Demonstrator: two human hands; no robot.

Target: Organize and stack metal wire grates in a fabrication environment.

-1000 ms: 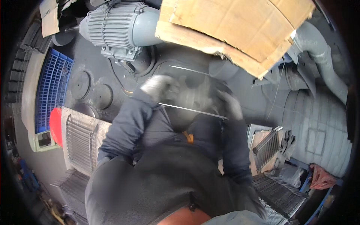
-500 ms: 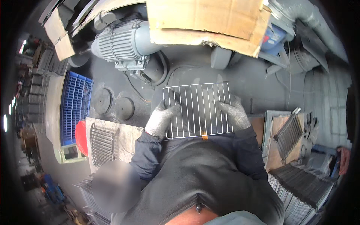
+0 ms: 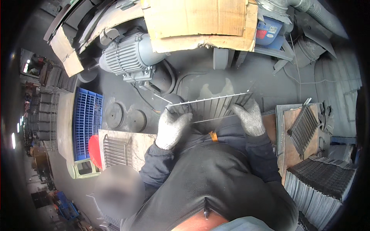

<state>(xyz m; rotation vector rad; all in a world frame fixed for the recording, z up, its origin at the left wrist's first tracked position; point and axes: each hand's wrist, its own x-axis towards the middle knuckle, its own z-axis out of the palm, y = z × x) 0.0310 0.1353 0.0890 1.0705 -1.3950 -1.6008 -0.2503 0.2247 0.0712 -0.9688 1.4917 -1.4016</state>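
Note:
A wire rack (image 3: 210, 99) with thin parallel bars is held out in front of my body, tilted so that it shows nearly edge-on. My left hand (image 3: 171, 127), in a grey knit glove, is closed on its left end. The grey-gloved right hand (image 3: 249, 118) grips the opposite end, thumb lying toward the bars. Both hands' fingers are partly hidden behind the rack. To my left, more wire racks (image 3: 115, 151) lie on a pale board; to my right, another rack (image 3: 302, 129) rests aslant on a brown board (image 3: 290, 152).
Ahead stand a grey motor (image 3: 123, 56) and a cardboard sheet (image 3: 196, 19). A blue plastic crate (image 3: 88, 123) is at left, near two round discs (image 3: 115, 115) on the floor. A tall stack of racks (image 3: 316, 192) stands at lower right. A blurred patch covers part of the lower left.
The rack has tipped from facing me broadly to almost edge-on, both hands still holding its ends. The surroundings have shifted slightly in the view.

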